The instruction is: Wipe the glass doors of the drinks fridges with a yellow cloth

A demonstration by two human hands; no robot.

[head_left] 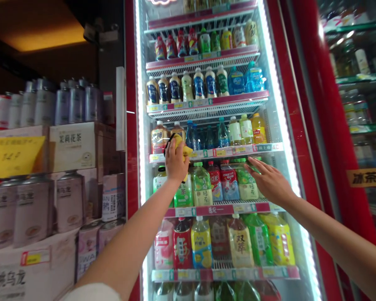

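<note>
At the shelf edge (pixel 225 151), left hand (pixel 175 161) grips yellow cloth (pixel 182 149)

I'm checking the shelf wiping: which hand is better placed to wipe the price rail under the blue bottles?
Left. The left hand already holds the yellow cloth against that price rail; the right hand is empty and lower.

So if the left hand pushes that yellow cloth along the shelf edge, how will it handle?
The yellow cloth looks bunched in the left hand, so it is probably soft and floppy. It seems light and should slide along the shelf rail without snagging much. Bottles behind could tip if nudged.
</note>
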